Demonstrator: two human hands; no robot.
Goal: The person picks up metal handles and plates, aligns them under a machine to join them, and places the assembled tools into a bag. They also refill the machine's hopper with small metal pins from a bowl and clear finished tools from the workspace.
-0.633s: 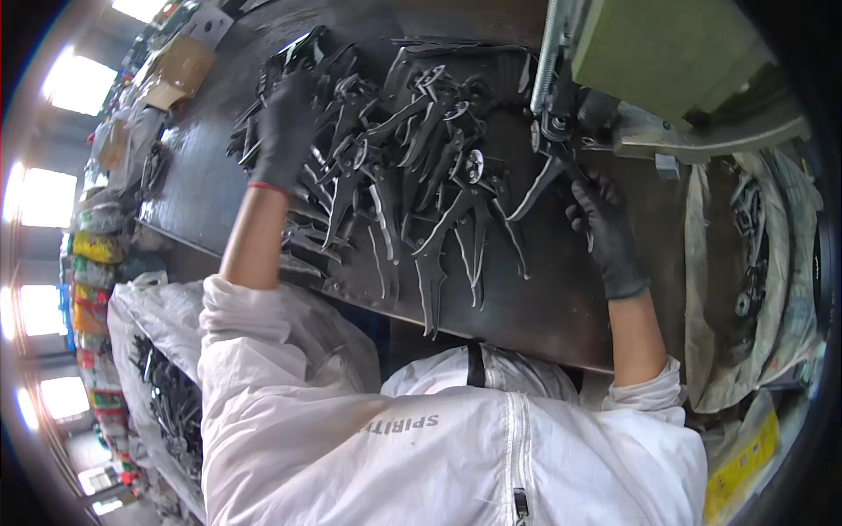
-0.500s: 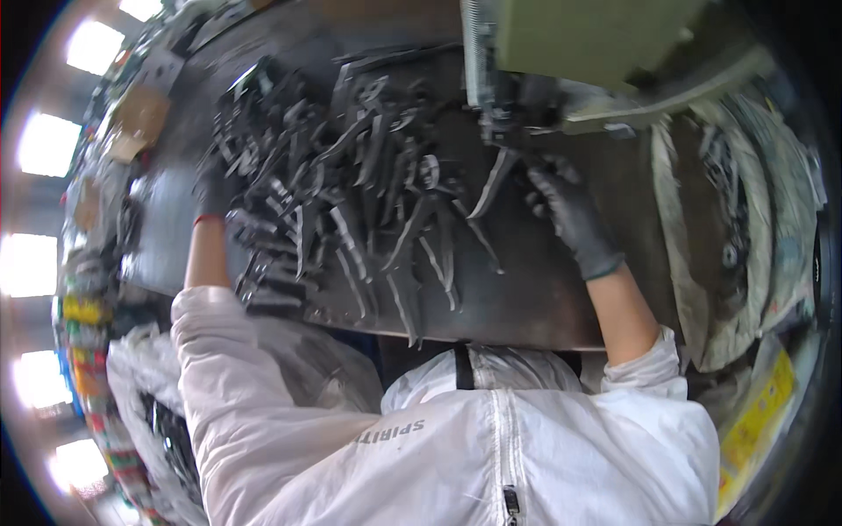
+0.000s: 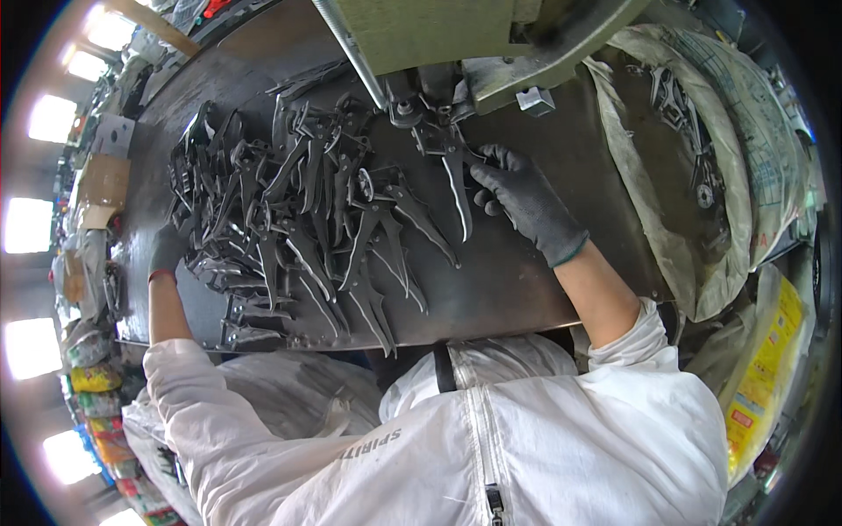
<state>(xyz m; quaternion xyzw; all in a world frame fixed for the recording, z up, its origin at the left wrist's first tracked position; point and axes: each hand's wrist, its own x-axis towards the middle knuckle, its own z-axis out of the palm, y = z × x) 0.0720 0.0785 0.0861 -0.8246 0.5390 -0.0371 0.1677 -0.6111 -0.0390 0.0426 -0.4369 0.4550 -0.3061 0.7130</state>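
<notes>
Head view: what is the right hand working at?

A pair of locking pliers, just left of its fingertips, with the jaw end up under the green machine and one handle slanting down toward the wearer.

Is the hand clenched on it?

The gloved fingers are curled and meet the pliers' near side, but I cannot tell whether they close around the other handle.

And the left hand?

It is low at the outer edge of the heap of pliers, which spreads across the tabletop to its right. Its fingers are too dim and blurred for me to tell whether they hold anything.

How would such pliers handle?

Stiff and fairly heavy for their length, I'd judge, all metal and hardly fragile. The smooth handles might slip in a glove, and the hinged parts could swing.

Where to take hold?

Midway down a handle, beside the right hand's fingertips, clear of the pivots and the machine.
</notes>
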